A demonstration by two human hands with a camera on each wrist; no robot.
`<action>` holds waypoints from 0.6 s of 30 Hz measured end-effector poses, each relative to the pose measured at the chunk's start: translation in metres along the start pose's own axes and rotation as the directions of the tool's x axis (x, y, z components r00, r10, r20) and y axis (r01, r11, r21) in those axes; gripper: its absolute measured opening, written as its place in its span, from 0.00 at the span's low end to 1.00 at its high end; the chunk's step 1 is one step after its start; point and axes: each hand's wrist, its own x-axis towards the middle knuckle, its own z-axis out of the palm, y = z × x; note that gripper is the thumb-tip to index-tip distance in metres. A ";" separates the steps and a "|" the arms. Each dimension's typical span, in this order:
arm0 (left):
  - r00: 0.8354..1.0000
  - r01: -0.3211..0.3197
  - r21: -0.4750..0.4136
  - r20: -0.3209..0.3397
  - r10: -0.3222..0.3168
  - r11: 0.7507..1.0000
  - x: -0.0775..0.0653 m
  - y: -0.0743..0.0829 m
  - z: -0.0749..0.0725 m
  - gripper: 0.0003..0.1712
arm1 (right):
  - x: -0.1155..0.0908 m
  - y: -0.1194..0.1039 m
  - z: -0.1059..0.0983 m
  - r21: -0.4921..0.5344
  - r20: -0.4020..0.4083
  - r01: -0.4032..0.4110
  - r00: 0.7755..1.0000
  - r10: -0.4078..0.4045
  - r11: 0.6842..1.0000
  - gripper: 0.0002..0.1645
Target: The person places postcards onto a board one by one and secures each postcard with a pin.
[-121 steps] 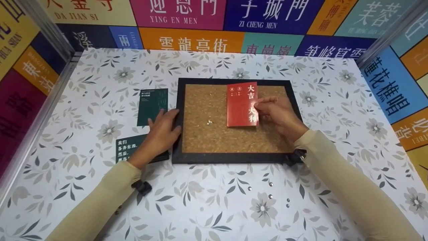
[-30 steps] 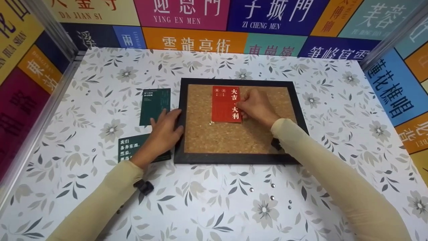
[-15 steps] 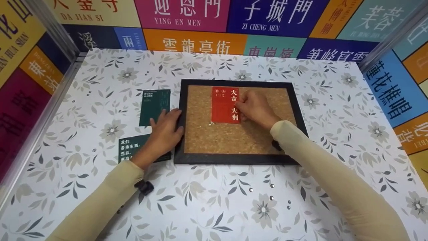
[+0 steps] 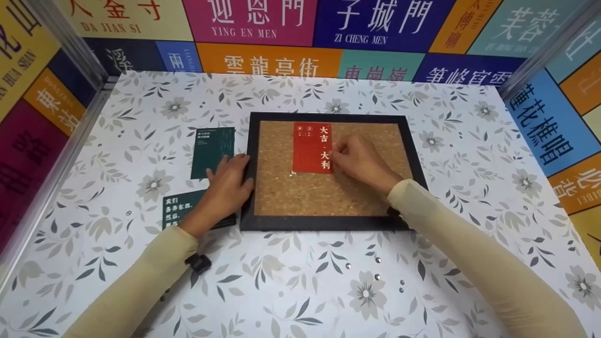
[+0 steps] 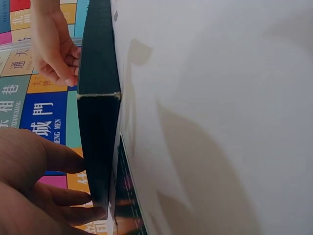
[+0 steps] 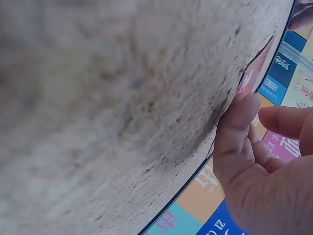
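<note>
Your two tan sleeves (image 4: 136, 277) reached in over the table (image 4: 281, 310) from your side. Between them, nearest to you, five small round bits (image 4: 377, 277) sat on the flowery table top, just in front of the near edge of the black frame (image 4: 300, 223). Your left arm hid part of the white-lettered green card (image 4: 176, 209), which lay near the frame's near left corner.

Your left hand (image 4: 220, 188) was spread, with loose fingers, and its fingertips rested on the left edge of the frame. Your right hand (image 4: 359, 162) was over the cork board (image 4: 300, 197) inside the frame. Its fingers were bent, and the tips were at the right edge of the red card (image 4: 307, 150). I can't tell if they pinched it or only touched it.

The red card lay between your hands, right by the right one and well apart from the left one. It was near the board's far edge, a bit to the left. Some tiny shiny bits (image 4: 292, 173) were by its near left corner. The taller green card (image 4: 211, 150) lay left of the frame, partly hidden by your left fingers. Past the table's far edge stood a bright wall (image 4: 263, 58) with big letters.
</note>
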 end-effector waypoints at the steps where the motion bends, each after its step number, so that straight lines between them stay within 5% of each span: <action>1: 1.000 0.001 0.001 -0.002 -0.001 1.000 0.000 0.000 0.000 0.36 | -0.002 0.000 -0.001 0.002 0.004 -0.001 1.000 0.001 1.000 0.11; 18: 1.000 -0.011 -0.021 -0.014 0.011 1.000 -0.005 0.006 -0.004 0.34 | -0.037 0.010 -0.012 0.028 0.025 -0.016 1.000 0.015 0.999 0.09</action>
